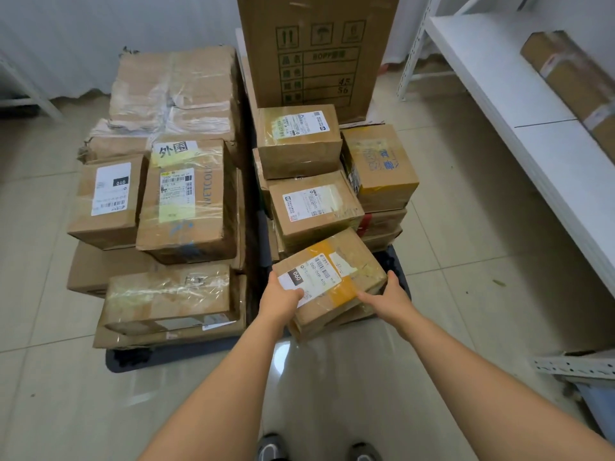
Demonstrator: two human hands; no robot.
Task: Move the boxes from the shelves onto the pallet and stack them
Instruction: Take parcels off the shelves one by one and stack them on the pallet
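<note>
A small brown box with a white label and orange tape [332, 271] sits tilted on a flatter box at the near right corner of the dark pallet [173, 356]. My left hand [283, 299] holds its near-left corner, thumb on the label. My right hand [387, 296] grips its right end, fingers along the near edge. Several taped cardboard boxes are stacked on the pallet in two columns, with a tall printed carton [316, 51] at the back. One long box [572, 81] lies on the white shelf [519, 104] at the right.
Tiled floor surrounds the pallet, open in front of me and on the left. The white shelving runs along the right side, with a perforated metal upright [572, 366] low at the right. My shoes [319, 449] show at the bottom edge.
</note>
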